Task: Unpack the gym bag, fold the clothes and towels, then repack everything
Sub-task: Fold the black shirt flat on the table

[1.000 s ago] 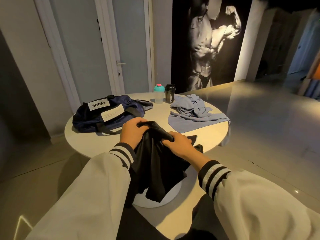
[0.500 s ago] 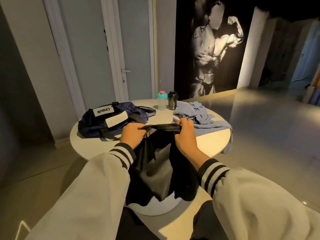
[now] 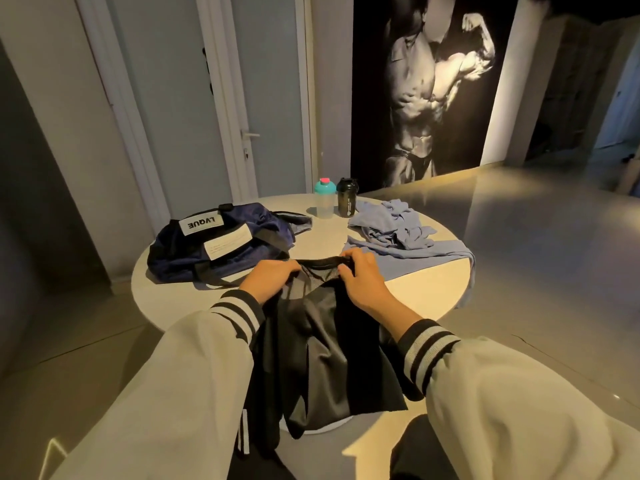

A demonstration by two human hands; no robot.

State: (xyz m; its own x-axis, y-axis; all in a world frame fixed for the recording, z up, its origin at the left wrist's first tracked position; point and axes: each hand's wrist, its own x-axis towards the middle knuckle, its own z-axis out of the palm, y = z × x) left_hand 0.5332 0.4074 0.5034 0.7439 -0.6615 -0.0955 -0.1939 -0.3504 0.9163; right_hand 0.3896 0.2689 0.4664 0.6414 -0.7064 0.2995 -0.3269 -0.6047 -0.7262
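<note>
Shorts [image 3: 311,362], thin, limp and slippery I judge, hang over the counter's [image 3: 415,292] near edge. My left hand [image 3: 272,284] and right hand [image 3: 365,287] pinch the waistband [image 3: 322,263], fingers [image 3: 349,266] curled round it: the firmest hold.

The black shorts [image 3: 322,358] hang waistband-up over the tabletop's [image 3: 415,299] near edge. The navy gym bag [image 3: 221,244] lies slumped at left, with crumpled blue clothes [image 3: 391,226] at right.

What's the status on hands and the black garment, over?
Left hand and right hand both grip black garment at its top edge. Garment hangs off near edge of table, not yet folded. Gym bag left, blue clothes right, neither blocking.
</note>
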